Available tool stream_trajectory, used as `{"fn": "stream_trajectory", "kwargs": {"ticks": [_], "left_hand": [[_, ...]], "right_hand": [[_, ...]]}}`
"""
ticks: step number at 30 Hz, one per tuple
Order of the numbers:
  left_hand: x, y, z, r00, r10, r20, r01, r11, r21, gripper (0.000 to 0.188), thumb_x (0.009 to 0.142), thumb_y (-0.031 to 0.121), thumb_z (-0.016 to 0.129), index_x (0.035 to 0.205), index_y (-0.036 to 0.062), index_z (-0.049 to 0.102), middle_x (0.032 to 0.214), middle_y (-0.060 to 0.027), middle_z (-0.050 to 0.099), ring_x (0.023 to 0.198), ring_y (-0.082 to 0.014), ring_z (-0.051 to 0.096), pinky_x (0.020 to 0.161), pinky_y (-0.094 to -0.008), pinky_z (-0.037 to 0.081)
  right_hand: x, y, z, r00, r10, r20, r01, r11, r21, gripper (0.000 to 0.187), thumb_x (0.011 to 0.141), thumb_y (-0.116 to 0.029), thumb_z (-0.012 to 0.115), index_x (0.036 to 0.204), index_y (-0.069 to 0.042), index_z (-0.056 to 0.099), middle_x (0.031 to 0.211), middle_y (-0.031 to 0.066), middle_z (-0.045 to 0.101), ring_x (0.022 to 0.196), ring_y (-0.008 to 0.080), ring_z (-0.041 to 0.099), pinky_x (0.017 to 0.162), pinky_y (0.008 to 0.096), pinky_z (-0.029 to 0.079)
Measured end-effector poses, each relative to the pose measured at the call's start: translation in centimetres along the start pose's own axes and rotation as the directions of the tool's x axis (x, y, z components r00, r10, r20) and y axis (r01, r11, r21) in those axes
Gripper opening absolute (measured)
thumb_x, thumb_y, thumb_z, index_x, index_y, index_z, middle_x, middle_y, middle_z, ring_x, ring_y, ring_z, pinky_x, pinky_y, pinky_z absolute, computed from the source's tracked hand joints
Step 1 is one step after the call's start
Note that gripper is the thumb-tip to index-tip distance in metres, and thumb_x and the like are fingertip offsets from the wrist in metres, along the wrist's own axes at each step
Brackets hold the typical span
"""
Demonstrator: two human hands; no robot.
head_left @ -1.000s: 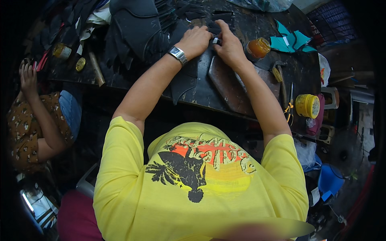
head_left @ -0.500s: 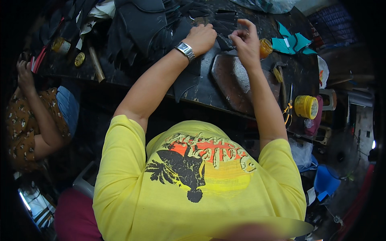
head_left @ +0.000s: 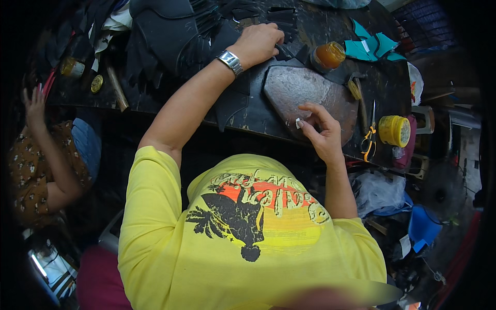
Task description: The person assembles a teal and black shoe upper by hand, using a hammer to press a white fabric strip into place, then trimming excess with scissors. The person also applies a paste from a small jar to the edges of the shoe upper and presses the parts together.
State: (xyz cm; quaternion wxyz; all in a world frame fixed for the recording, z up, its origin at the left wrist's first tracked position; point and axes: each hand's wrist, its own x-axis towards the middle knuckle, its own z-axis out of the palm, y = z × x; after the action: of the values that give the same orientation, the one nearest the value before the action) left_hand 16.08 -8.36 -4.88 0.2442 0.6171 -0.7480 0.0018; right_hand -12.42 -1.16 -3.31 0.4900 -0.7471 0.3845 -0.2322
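My right hand [head_left: 321, 132] is near the front edge of the table, with thumb and fingertip pinching a small white piece [head_left: 298, 123]. Below it lies a worn brown-grey slab [head_left: 305, 85] with angled corners. Farther up, my left hand [head_left: 257, 44], with a silver wristwatch on its wrist, rests among thin black cut pieces [head_left: 281, 18]. Its fingers are curled downward; what they hold, if anything, is hidden under the palm. A jar of amber glue [head_left: 329, 54] stands just beyond the slab.
Black sheets [head_left: 163, 39] pile up at the left, near a wooden-handled tool [head_left: 118, 85]. Right of the slab are a hammer [head_left: 360, 98], orange-handled scissors [head_left: 368, 142] and a yellow tub [head_left: 394, 130]. Teal pieces [head_left: 374, 46] lie behind. A co-worker's hand [head_left: 34, 106] shows at far left.
My right hand has come back from beside the glue jar to the slab's near edge, the white piece now visible in its pinch. My left hand has shifted only slightly.
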Motion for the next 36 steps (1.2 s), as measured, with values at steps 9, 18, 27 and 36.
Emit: {"fn": "stream_trajectory", "kwargs": {"ticks": [9,18,27,36], "left_hand": [[0.7,0.6,1.5,0.996,-0.074,0.048,0.067,0.989,0.134,0.029,0.082,0.034,0.076,0.093,0.0076,0.072,0.095,-0.011,0.07,0.092,-0.0317,0.068,0.08,-0.0428,0.054],[1.9,1.0,2.4,0.986,-0.166,0.024,0.162,0.979,0.122,0.019,0.084,0.025,0.07,0.093,0.0083,0.065,0.098,-0.0121,0.068,0.093,-0.0332,0.068,0.078,-0.0457,0.053],[4.0,3.3,3.5,1.0,-0.009,0.027,0.005,0.989,0.149,0.038,0.085,0.031,0.07,0.119,0.0125,0.07,0.117,-0.011,0.06,0.11,-0.0288,0.059,0.091,-0.0401,0.051],[6.2,3.3,5.2,0.999,-0.026,-0.022,0.026,0.999,0.024,0.024,0.081,0.026,0.077,0.098,0.0087,0.076,0.109,-0.0113,0.065,0.104,-0.0271,0.062,0.091,-0.0404,0.051]], "right_hand": [[0.2,3.2,0.4,0.884,-0.262,-0.388,0.334,0.934,0.13,0.042,0.085,0.011,0.051,0.124,-0.003,0.062,0.089,0.0028,0.058,0.077,0.0072,0.053,0.069,0.0217,0.044],[-0.7,3.6,0.3,0.92,-0.154,-0.36,0.239,0.949,0.205,0.041,0.089,0.008,0.057,0.129,-0.003,0.058,0.089,0.0,0.057,0.076,0.0054,0.051,0.071,0.019,0.042],[-0.3,3.6,0.2,0.927,-0.174,-0.333,0.253,0.944,0.211,0.041,0.088,0.006,0.062,0.128,-0.003,0.059,0.096,0.0017,0.062,0.083,0.0065,0.057,0.078,0.0215,0.046],[-0.3,3.2,0.4,0.922,-0.229,-0.312,0.274,0.956,0.109,0.035,0.09,0.002,0.064,0.124,-0.002,0.062,0.095,0.0015,0.063,0.082,0.0069,0.057,0.077,0.0214,0.046]]}}
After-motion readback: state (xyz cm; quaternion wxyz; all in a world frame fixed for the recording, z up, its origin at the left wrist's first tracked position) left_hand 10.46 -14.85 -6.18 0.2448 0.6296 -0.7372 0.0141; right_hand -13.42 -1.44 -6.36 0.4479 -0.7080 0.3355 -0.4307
